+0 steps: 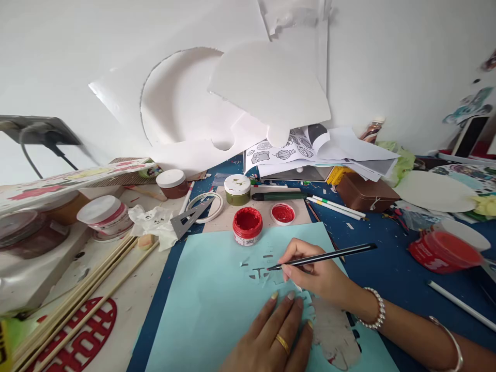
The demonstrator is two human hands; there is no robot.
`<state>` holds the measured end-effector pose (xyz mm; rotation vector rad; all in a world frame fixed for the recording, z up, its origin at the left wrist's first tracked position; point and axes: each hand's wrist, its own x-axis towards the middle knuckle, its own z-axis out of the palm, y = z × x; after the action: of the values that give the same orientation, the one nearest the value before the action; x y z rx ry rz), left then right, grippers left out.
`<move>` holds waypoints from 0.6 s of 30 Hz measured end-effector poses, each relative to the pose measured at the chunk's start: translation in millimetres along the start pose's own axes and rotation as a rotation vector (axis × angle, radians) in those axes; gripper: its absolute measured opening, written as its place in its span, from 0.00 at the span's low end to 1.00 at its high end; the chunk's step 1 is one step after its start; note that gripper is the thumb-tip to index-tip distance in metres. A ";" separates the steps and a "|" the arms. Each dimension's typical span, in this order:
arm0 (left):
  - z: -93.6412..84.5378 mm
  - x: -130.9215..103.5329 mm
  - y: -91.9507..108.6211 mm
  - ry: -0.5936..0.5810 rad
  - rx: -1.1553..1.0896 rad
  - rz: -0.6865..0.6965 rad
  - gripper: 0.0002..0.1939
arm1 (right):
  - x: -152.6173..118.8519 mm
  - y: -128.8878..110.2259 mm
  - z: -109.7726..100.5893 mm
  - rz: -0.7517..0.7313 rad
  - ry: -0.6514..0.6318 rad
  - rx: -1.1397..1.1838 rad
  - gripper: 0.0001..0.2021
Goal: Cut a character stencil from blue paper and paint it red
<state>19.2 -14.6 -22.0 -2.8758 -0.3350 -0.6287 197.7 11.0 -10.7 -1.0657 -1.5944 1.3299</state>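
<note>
My right hand point(310, 268), with a bead bracelet at the wrist, pinches a slim black pen-shaped tool point(329, 257) with a pale stripe. Its reddish tip meets a patch of small cut-out shapes point(258, 273) on a light blue sheet point(194, 310); whether it is a pen or a brush I cannot make out. My left hand point(277, 336) lies flat on the sheet just below, fingers stretched out, a gold ring on one. Beside it, a greyish, stained area point(335, 330) shows through a cut edge. An open jar of red paint point(248, 226) stands at the sheet's far edge.
The jar's red-smeared lid point(282, 213) lies beside it, before a white-lidded green jar point(237, 189). A set square point(189, 219) and tape roll point(211, 207) are left. Wooden sticks point(81, 294) cross the left side. A red tub point(442, 250) and brown box point(366, 191) stand right.
</note>
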 end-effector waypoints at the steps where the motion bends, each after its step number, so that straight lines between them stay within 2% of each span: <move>1: 3.5 -1.2 1.2 0.013 -0.001 -0.012 0.12 | -0.5 -0.9 0.0 -0.001 0.000 -0.016 0.03; 3: 13.7 -4.0 4.8 0.050 -0.014 -0.038 0.12 | -1.6 -1.7 -0.1 0.000 -0.001 -0.048 0.06; 5: 25.7 -6.7 9.2 0.228 -0.017 -0.118 0.12 | -2.9 -1.2 -0.2 0.001 -0.007 -0.084 0.08; 6: 31.1 -7.9 11.3 0.248 -0.030 -0.130 0.11 | -3.6 -0.6 -0.2 0.005 -0.009 -0.101 0.09; 10: 41.9 -9.8 16.1 0.274 -0.046 -0.166 0.09 | -5.0 1.6 0.2 0.022 -0.015 -0.131 0.10; 18: 40.0 -10.4 16.0 0.281 -0.042 -0.167 0.11 | -3.2 1.2 1.5 0.025 -0.061 -0.152 0.10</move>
<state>29.6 -23.0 -64.4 -2.7649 -0.5269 -1.0659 197.5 7.7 -12.2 -1.1489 -1.7561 1.2848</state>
